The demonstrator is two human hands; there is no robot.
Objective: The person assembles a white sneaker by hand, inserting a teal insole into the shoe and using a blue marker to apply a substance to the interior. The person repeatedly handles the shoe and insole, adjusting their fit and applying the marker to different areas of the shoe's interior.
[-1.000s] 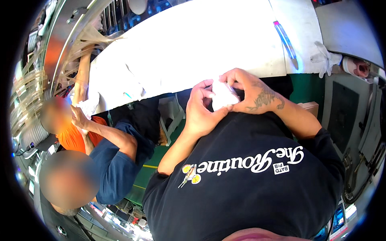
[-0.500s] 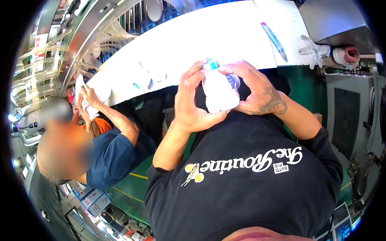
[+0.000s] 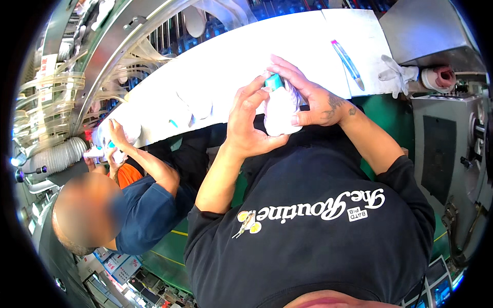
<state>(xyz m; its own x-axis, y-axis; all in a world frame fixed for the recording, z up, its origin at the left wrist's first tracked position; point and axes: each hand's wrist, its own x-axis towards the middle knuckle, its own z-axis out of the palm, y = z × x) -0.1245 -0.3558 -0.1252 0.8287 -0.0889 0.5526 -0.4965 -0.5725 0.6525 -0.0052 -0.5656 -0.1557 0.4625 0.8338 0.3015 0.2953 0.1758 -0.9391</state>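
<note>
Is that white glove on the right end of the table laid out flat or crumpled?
Crumpled. The white glove lies bunched on the white table, fingers curled at different angles, not spread flat.

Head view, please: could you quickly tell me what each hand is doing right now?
Left hand: closed on the white bundle, fingers at its teal cap.
Right hand: closed on the same white bundle.

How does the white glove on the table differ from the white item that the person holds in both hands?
The white glove lies flat and untouched on the white table; the white item is raised off it, in the grip of the left hand and right hand. The item carries a teal part; the glove shows none. Both look white and soft.
</note>
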